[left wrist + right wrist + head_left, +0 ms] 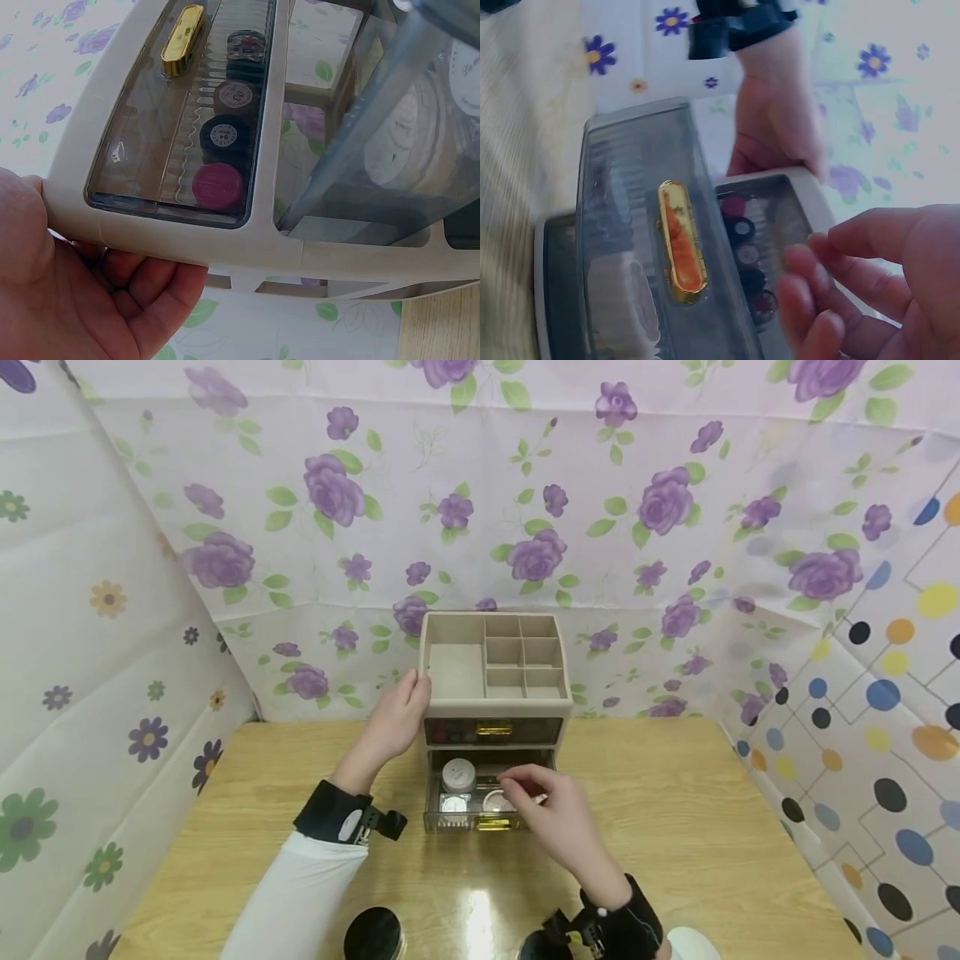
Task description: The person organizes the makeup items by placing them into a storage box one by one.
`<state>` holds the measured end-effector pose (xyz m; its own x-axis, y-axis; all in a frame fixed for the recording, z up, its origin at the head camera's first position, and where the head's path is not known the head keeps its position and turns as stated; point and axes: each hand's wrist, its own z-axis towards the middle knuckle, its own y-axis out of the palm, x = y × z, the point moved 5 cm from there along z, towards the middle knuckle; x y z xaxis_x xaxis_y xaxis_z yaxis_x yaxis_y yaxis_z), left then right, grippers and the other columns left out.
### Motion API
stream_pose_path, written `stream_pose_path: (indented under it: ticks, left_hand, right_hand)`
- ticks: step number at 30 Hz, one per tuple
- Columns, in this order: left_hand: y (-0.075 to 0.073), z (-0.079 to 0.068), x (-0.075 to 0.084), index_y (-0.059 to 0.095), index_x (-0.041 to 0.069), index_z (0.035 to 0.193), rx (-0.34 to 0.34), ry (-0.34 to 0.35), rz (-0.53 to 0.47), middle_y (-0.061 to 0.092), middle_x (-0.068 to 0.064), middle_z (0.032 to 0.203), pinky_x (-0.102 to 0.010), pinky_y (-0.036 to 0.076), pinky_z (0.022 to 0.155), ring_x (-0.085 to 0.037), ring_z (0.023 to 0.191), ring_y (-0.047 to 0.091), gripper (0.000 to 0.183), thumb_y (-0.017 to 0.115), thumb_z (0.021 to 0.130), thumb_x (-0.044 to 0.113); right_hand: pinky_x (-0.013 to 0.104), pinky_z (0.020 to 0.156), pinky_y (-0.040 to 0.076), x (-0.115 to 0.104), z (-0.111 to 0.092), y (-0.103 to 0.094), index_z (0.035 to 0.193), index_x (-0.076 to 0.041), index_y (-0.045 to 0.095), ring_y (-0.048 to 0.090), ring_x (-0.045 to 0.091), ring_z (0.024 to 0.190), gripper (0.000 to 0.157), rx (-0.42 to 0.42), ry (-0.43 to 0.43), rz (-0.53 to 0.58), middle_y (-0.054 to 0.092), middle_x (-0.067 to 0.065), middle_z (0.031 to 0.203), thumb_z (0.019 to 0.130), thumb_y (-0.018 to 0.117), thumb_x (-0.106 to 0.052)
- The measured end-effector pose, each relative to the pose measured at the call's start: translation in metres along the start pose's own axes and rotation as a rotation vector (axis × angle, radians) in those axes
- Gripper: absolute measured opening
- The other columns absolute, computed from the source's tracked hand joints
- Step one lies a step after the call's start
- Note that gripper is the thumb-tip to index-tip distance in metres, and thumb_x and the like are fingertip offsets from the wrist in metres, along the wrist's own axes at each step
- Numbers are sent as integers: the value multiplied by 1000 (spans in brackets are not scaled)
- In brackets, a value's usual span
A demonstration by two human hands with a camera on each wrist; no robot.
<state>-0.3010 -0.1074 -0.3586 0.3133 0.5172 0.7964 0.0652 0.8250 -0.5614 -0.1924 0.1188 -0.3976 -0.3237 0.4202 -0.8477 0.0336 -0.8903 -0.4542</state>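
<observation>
A beige cosmetics organizer (495, 703) stands at the back of the table, with a divided open top. My left hand (396, 718) grips its left side near the top, fingers bent against the edge. The lower see-through drawer (468, 821) is pulled out and holds a round white jar (458, 774) and other small cosmetics. Over that drawer's right part hovers my right hand (555, 814), fingers loosely bent, with nothing visible between them. The upper drawer (142, 157) is closed; several small round-topped items, one a pink-capped item (217, 186), show through it.
Near the table's front edge stand two dark round-topped things, one a black-topped jar (373, 933) beside my left forearm. A white round thing (692, 943) lies by my right wrist. Flowered cloth (480, 527) hangs right behind the organizer, and further cloths border both sides.
</observation>
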Motion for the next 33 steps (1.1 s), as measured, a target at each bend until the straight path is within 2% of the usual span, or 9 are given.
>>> stream_pose_path:
  ticks: [2, 4, 9, 11, 19, 23, 26, 33]
  left_hand:
    - [0, 1, 1, 37, 7, 92, 5, 0, 2, 38, -11, 78, -36, 36, 58, -26, 65, 38, 37, 24, 110, 36]
    - [0, 1, 2, 37, 7, 92, 7, -1, 7, 38, -12, 78, -36, 36, 58, -27, 66, 38, 38, 23, 109, 37]
    - [-1, 2, 3, 37, 6, 93, 8, 0, 11, 38, -12, 79, -37, 36, 59, -27, 67, 39, 38, 23, 109, 37]
    - [-1, 2, 4, 38, 6, 93, 11, 0, 10, 38, -12, 79, -37, 37, 59, -28, 67, 39, 37, 23, 109, 36]
    - [-1, 3, 4, 38, 6, 95, 19, -8, 6, 38, -13, 81, -39, 38, 61, -29, 71, 41, 37, 23, 109, 36]
    - [1, 2, 2, 38, 7, 95, 10, -10, 7, 39, -12, 80, -37, 37, 59, -27, 69, 40, 38, 23, 109, 38]
    - [2, 1, 3, 38, 7, 94, 6, -8, 2, 39, -11, 78, -36, 36, 57, -27, 65, 39, 37, 24, 109, 38]
    - [0, -1, 3, 38, 6, 96, 11, -10, -6, 38, -12, 78, -37, 37, 57, -28, 66, 39, 37, 24, 109, 38]
  right_hand:
    - [29, 60, 55, 7, -5, -4, 99, -14, 74, 64, 19, 73, 14, -18, 67, 101, 71, 6, 84, 95, 68, -26]
    - [26, 56, 53, 14, -12, -6, 100, -9, 74, 64, 23, 72, 22, -45, 141, 184, 70, 10, 83, 96, 68, -30]
    - [19, 47, 38, 27, -29, -8, 98, -8, 73, 61, 24, 68, 28, -112, 298, 256, 67, 16, 84, 96, 66, -35]
    - [18, 47, 37, 32, -35, -8, 98, -10, 73, 60, 22, 67, 27, -131, 339, 274, 67, 18, 86, 97, 65, -35]
    - [19, 50, 43, 50, -52, 4, 105, -9, 73, 59, 16, 66, 30, -207, 398, 376, 67, 12, 84, 100, 60, -35]
    - [19, 54, 47, 59, -67, 22, 119, -4, 68, 60, 12, 68, 38, -278, 460, 501, 68, 7, 86, 101, 56, -36]
    - [19, 57, 49, 65, -76, 34, 126, -3, 64, 61, 12, 70, 44, -296, 503, 580, 69, 6, 88, 102, 55, -39]
    - [20, 58, 51, 70, -73, 45, 131, -11, 61, 62, 14, 73, 45, -292, 480, 569, 68, 14, 99, 102, 51, -44]
